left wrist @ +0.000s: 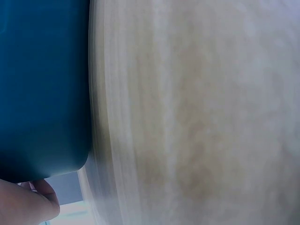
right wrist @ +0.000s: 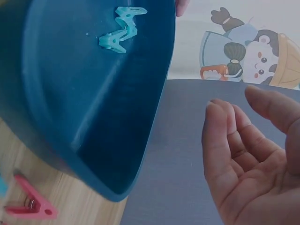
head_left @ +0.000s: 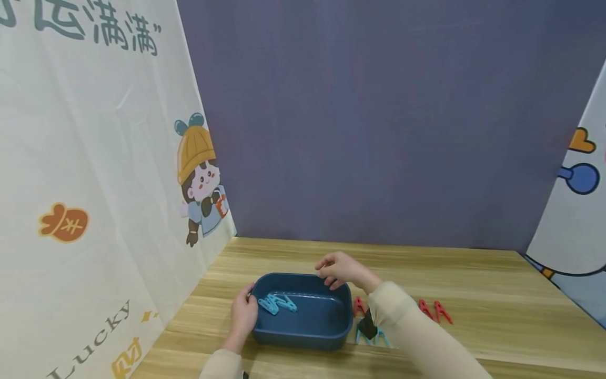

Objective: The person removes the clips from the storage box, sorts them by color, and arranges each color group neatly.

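A dark blue plastic bin (head_left: 303,339) stands on the table, with light blue clothespins (head_left: 283,302) lying inside at its left end. My left hand (head_left: 243,315) grips the bin's left wall, thumb at the rim. Over the back right corner of the bin hangs my right hand (head_left: 342,269). Its fingers are loosely bent, and the right wrist view shows the thumb apart from the fingertips (right wrist: 216,110) with nothing between them. Right of the bin lie a red clothespin (head_left: 360,305) and light blue clothespins (head_left: 383,337), partly hidden by the right wrist.
Two more red clothespins (head_left: 442,312) lie on the wooden table (head_left: 497,295), beyond the right forearm. A grey-blue panel (head_left: 379,131) rises behind the table. White printed sheets stand at the left (head_left: 118,158) and right (head_left: 568,226).
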Tool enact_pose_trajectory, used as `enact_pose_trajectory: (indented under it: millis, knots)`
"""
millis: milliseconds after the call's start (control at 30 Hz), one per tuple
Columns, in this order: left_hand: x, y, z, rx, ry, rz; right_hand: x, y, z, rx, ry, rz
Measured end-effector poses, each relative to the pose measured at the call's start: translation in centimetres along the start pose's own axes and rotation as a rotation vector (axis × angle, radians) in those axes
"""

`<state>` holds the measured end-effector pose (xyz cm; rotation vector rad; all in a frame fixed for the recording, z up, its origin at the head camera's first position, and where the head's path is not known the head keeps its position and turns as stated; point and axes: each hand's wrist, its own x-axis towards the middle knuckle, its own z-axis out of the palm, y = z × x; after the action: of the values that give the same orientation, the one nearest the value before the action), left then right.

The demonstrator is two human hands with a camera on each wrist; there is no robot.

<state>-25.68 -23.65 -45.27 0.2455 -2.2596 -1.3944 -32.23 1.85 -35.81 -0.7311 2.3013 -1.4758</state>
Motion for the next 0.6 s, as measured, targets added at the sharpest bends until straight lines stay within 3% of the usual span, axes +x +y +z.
enact_pose_trajectory:
  millis: [600]
  knots:
    - [0.0, -0.1, 0.0, 0.002, -0.007, -0.020, 2.9, 0.3, 2.4, 0.065, -0.016, 0.031]
